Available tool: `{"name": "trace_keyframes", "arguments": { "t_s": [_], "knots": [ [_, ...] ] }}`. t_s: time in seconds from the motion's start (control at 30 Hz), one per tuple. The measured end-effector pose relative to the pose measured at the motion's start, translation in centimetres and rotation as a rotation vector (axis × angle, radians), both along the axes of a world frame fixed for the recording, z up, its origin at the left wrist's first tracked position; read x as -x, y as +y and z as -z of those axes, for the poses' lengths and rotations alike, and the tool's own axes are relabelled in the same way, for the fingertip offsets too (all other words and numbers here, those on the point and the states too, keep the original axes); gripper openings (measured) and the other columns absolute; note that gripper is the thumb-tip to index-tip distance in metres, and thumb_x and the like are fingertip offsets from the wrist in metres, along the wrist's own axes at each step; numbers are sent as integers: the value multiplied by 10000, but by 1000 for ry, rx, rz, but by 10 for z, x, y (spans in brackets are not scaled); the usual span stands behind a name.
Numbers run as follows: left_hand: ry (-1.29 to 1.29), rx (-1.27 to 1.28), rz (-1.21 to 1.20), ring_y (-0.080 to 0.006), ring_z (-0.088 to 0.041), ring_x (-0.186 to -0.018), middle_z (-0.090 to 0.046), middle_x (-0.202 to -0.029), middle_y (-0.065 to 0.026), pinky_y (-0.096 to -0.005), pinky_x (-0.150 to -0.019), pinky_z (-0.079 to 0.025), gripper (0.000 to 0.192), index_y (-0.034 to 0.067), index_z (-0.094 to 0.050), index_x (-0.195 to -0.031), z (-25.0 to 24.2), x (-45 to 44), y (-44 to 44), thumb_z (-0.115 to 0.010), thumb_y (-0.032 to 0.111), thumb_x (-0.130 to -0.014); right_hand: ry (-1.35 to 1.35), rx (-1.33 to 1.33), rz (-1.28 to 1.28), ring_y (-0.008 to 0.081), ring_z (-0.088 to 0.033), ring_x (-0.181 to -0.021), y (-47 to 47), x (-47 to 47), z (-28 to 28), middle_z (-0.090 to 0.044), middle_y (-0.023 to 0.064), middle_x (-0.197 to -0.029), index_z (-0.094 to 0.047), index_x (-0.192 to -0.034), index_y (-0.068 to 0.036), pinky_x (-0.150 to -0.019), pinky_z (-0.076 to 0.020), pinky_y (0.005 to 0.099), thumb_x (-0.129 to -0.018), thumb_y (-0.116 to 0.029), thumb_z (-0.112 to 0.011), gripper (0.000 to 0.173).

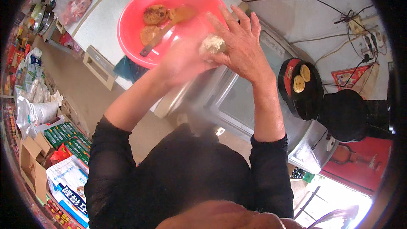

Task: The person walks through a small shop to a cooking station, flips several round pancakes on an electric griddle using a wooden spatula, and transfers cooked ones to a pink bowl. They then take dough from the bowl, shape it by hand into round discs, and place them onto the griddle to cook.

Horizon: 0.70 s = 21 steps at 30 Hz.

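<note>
A pale lump of dough [212, 44] is between my two hands, above the near right rim of a pink plastic basin [125, 43]. My left hand [187, 58] is motion-blurred and cups the dough from below and the left. My right hand [240, 44] has its thumb and palm side against the dough, with the other fingers spread. Inside the basin lie browned round flatbreads [155, 15] and a wooden spatula [165, 30], whose dark handle end points towards me. The dough hides part of my left fingers.
On the right, an open black electric griddle [308, 98] holds two flatbreads [299, 83] on a glass-topped chest freezer [238, 98]. Cables run to sockets [370, 41] on the wall. A plastic bag [74, 6] sits at the white table's [95, 35] left. Boxes and sacks [39, 111] line the floor.
</note>
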<state>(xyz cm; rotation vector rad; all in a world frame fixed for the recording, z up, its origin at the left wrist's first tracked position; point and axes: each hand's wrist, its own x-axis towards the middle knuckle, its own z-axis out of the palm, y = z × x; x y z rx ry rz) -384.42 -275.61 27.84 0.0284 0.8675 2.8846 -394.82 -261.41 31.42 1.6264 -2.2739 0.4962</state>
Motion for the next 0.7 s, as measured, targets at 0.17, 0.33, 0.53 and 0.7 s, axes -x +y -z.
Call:
{"name": "trace_keyframes", "arguments": {
  "t_s": [0.17,0.33,0.53,0.7],
  "knots": [
    [-61,392,-192,-234,-583,-1148,-566,-1272,-130,-395,-972,-489,413,15,-451,-1353,19,2,34,-527,98,-956,-274,-30,-11,353,-324,-1377,26,-4,-23,-392,148,-1480,-321,-1497,-134,-1164,-186,489,-689,-428,-787,978],
    [-29,173,-281,-232,-592,-1131,-595,-1219,-132,-359,-965,-491,443,-1,-458,-1347,25,7,51,-540,3,-911,-710,224,30,282,-498,-1260,80,-9,-38,-434,153,-1449,-313,-1489,-48,-1006,-447,403,-792,-292,-771,869],
    [43,171,-393,-230,-549,-1156,-525,-1299,-141,-327,-974,-436,558,-10,-387,-1417,19,16,108,-545,-11,-882,-1397,571,272,170,-628,-1010,101,-23,43,-638,107,-1161,-555,-1294,-4,-845,-544,312,-878,-88,-687,445],
    [108,239,-363,-198,-521,-1182,-465,-1371,-132,-319,-990,-416,669,-13,-311,-1472,2,13,135,-591,17,-865,-1021,725,421,109,-626,-847,135,-24,46,-670,37,-974,-670,-1087,16,-799,-536,263,-842,41,-658,247]
  ]
}}
